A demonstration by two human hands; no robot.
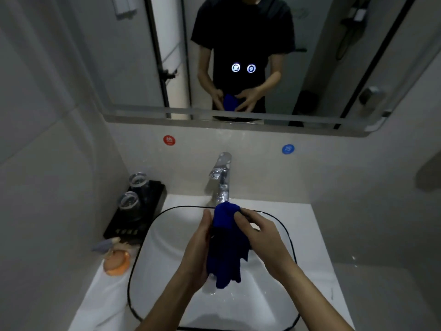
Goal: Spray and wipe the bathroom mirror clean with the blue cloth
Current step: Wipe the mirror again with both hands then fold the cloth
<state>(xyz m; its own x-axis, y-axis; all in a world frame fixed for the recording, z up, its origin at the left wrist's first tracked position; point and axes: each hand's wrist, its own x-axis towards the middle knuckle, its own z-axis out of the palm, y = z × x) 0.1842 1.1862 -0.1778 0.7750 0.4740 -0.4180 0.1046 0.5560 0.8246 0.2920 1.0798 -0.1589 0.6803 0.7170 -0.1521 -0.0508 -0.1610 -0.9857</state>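
Note:
The blue cloth [226, 244] hangs bunched over the white sink basin [167, 237], its top just under the chrome faucet spout [222, 185]. My left hand [198, 249] lies along the cloth's left side, palm against it. My right hand [260, 232] pinches the cloth's upper right edge with curled fingers. The bathroom mirror [322, 68] fills the wall above and reflects a person in a dark shirt holding the cloth. No spray bottle is in view.
A black tray [152, 201] with two upturned glasses [130, 201] stands left of the basin. An orange dish [117, 261] and a small item lie in front of it. Red [169, 140] and blue [288, 149] round stickers mark the wall below the mirror.

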